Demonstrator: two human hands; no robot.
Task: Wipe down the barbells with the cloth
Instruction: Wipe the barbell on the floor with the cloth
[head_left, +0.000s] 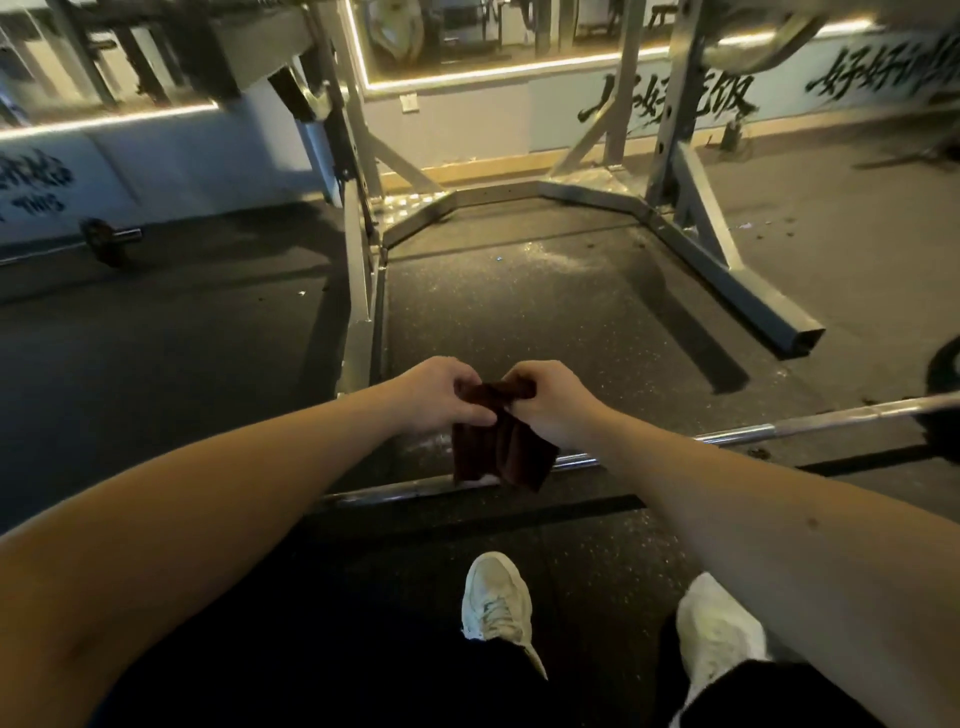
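Both arms reach fwd, wrists close together, above the barbell (810, 427) lying across the rubber floor (519, 322). L hand (441, 397) and R hand (550, 405), fingers curled, each pinch the top edge of a dark red cloth (498, 452). It hangs between them, its lower edge overlapping the barbell's shaft; contact can't be told. Beyond the barbell, a grey rack (727, 270) base borders open floor on 3 sides. Nearer than the barbell, two white shoes (493, 603).
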